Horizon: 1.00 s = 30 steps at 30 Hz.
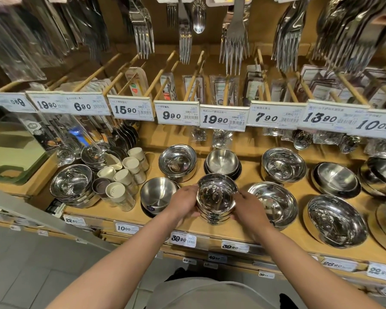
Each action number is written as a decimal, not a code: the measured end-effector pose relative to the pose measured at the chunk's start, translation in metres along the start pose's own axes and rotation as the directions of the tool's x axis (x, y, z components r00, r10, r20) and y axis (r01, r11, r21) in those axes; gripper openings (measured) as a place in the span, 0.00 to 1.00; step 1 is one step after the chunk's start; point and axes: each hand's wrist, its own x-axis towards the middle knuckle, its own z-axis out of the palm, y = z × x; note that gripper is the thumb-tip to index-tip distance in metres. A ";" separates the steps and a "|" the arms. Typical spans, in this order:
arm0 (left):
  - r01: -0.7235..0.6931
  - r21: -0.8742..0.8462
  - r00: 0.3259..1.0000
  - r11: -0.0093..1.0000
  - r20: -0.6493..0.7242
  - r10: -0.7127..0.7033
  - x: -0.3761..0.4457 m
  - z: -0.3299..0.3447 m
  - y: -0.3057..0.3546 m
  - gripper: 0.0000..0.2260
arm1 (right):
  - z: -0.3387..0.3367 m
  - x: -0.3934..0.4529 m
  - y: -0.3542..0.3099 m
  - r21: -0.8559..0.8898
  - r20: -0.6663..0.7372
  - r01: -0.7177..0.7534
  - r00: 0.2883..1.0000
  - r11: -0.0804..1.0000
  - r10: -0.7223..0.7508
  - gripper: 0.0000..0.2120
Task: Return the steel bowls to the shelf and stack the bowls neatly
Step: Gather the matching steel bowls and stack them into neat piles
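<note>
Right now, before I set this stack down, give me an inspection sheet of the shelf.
Surface: wooden shelf, bare patch at the front centre.
Job's things: held stack of steel bowls over that patch; brushed bowl to its left, shiny bowl stack to its right.
Clutter: white-lidded shaker jars on the left.
Hands: left hand and right hand grip the stack's sides.
Cables: nothing seen.
Surroundings: price tags and hanging forks above.

Both arms stretched forward, left hand [183,202] and right hand [249,208] curled inward facing each other (fingertips partly hidden), wrists level.
</note>
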 end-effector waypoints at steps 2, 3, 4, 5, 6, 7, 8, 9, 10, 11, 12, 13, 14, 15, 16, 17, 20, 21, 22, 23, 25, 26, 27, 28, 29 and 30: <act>0.002 -0.005 1.000 1.000 -0.010 -0.002 0.002 0.001 0.002 0.18 | 0.000 0.001 -0.004 -0.042 -0.016 0.013 1.000 0.999 -0.013 0.15; 0.000 0.000 1.000 1.000 -0.014 0.000 0.004 0.001 0.002 0.18 | 0.000 0.003 -0.005 -0.074 -0.017 0.023 1.000 0.997 -0.024 0.16; -0.001 0.004 1.000 1.000 -0.011 0.001 0.005 0.000 0.003 0.17 | 0.000 0.004 -0.006 -0.097 -0.013 0.032 0.999 0.995 -0.034 0.16; 0.003 0.006 1.000 1.000 -0.005 -0.003 0.005 0.000 0.004 0.17 | 0.000 0.006 -0.006 -0.112 -0.005 0.036 0.999 0.993 -0.036 0.17; 0.009 0.008 1.000 1.000 0.003 -0.009 0.005 -0.001 0.006 0.16 | 0.000 0.008 -0.007 -0.128 -0.002 0.041 0.999 0.991 -0.042 0.17; 0.012 0.012 1.000 1.000 0.012 -0.012 0.004 -0.002 0.007 0.16 | -0.002 0.008 -0.009 -0.152 -0.002 0.048 0.999 0.987 -0.049 0.17; 0.010 0.017 1.000 1.000 0.020 -0.010 0.003 -0.004 0.009 0.15 | -0.004 0.009 -0.010 -0.174 -0.005 0.054 0.998 0.983 -0.055 0.16; 0.001 0.022 1.000 1.000 0.024 -0.002 0.002 -0.006 0.010 0.14 | -0.008 0.009 -0.009 -0.182 -0.011 0.057 0.998 0.982 -0.060 0.15; -0.013 0.026 1.000 1.000 0.017 0.013 0.002 -0.009 0.012 0.13 | -0.012 0.009 -0.009 -0.177 -0.018 0.059 0.998 0.982 -0.063 0.14; -0.028 0.028 1.000 0.999 -0.002 0.028 0.002 -0.014 0.013 0.12 | -0.017 0.009 -0.008 -0.178 -0.028 0.054 0.998 0.983 -0.060 0.13; -0.044 0.029 0.999 0.999 -0.029 0.045 0.002 -0.019 0.014 0.10 | -0.023 0.009 -0.008 -0.191 -0.047 0.045 0.997 0.981 -0.055 0.14; -0.061 0.037 0.996 0.997 -0.056 0.063 0.002 -0.025 0.014 0.09 | -0.028 0.009 -0.007 -0.208 -0.073 0.027 0.996 0.978 -0.043 0.16; -0.083 0.046 0.993 0.995 -0.078 0.086 0.000 -0.031 0.016 0.08 | -0.033 0.008 -0.007 -0.205 -0.097 0.010 0.995 0.979 -0.031 0.17; -0.108 0.060 0.989 0.992 -0.098 0.113 -0.002 -0.036 0.017 0.08 | -0.038 0.007 -0.006 -0.174 -0.117 0.004 0.993 0.985 -0.025 0.16; -0.131 0.078 0.983 0.988 -0.119 0.140 -0.005 -0.041 0.018 0.08 | -0.043 0.006 -0.005 -0.142 -0.137 0.006 0.990 0.990 -0.025 0.14; -0.147 0.096 0.978 0.984 -0.136 0.160 -0.007 -0.045 0.020 0.07 | -0.048 0.004 -0.004 -0.128 -0.161 0.007 0.987 0.992 -0.028 0.12; -0.149 0.099 0.976 0.984 -0.144 0.163 -0.011 -0.048 0.024 0.07 | -0.062 -0.003 0.003 -0.112 -0.243 0.014 0.969 0.994 -0.041 0.10; -0.153 0.108 0.975 0.982 -0.144 0.168 -0.012 -0.046 0.026 0.07 | -0.067 -0.006 0.006 -0.094 -0.250 0.013 0.967 0.995 -0.036 0.11; -0.160 0.125 0.973 0.979 -0.145 0.177 -0.013 -0.045 0.028 0.07 | -0.071 -0.009 0.008 -0.075 -0.251 0.004 0.968 0.997 -0.023 0.11; -0.166 0.137 0.972 0.976 -0.147 0.186 -0.013 -0.043 0.030 0.07 | -0.076 -0.011 0.011 -0.065 -0.250 -0.007 0.968 0.998 -0.010 0.10; -0.171 0.137 0.970 0.976 -0.149 0.191 -0.013 -0.041 0.033 0.07 | -0.085 -0.016 0.015 -0.067 -0.264 -0.019 0.965 0.998 0.000 0.09; -0.173 0.137 0.970 0.975 -0.151 0.193 -0.013 -0.040 0.034 0.07 | -0.089 -0.018 0.018 -0.064 -0.267 -0.017 0.964 0.998 -0.001 0.09; -0.175 0.136 0.968 0.975 -0.155 0.195 -0.013 -0.040 0.035 0.08 | -0.093 -0.019 0.021 -0.062 -0.266 -0.019 0.964 0.998 0.001 0.08; -0.176 0.132 0.968 0.975 -0.159 0.196 -0.012 -0.039 0.036 0.08 | -0.096 -0.020 0.024 -0.063 -0.261 -0.024 0.965 0.998 0.007 0.09; -0.176 0.125 0.967 0.976 -0.164 0.196 -0.012 -0.038 0.036 0.08 | -0.099 -0.021 0.027 -0.066 -0.254 -0.029 0.967 0.997 0.012 0.10; -0.176 0.120 0.966 0.977 -0.167 0.195 -0.012 -0.037 0.036 0.08 | -0.102 -0.021 0.032 -0.068 -0.249 -0.031 0.969 0.997 0.014 0.09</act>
